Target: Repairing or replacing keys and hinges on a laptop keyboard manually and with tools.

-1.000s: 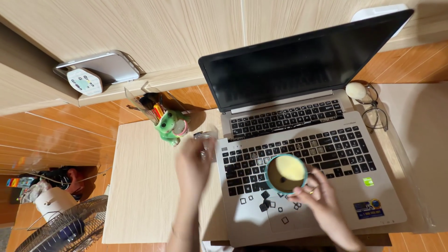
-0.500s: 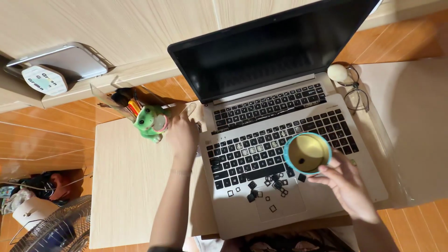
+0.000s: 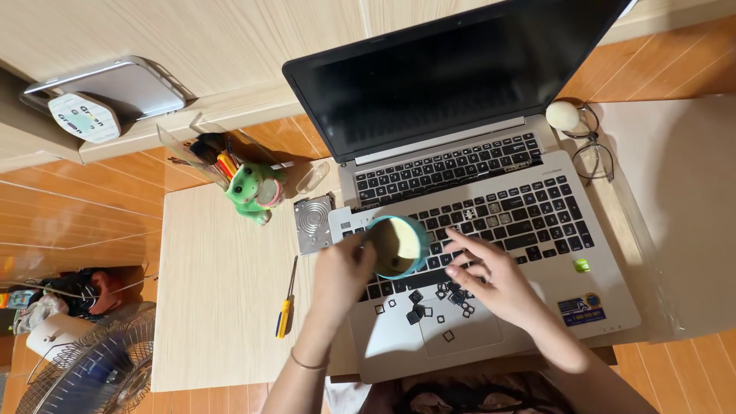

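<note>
My left hand (image 3: 341,272) fingers grip teal bowl (image 3: 396,245), tilted over laptop (image 3: 491,230) kbd. Right hand (image 3: 491,277) fingers loose, half-spread, holding nothing, just above loose keycaps (image 3: 429,303) near trackpad.

**A desk in a home**

This looks like a room in a house. A small pale wooden table (image 3: 215,307) stands on a shiny orange wood floor (image 3: 69,222). An open laptop (image 3: 475,199) sits on it, with loose black keys (image 3: 429,303) lying on the near part. On the far left is a green frog pen holder (image 3: 253,190). An electric fan (image 3: 73,376) stands on the floor, near left. Eyeglasses (image 3: 594,157) lie on the right.
</note>
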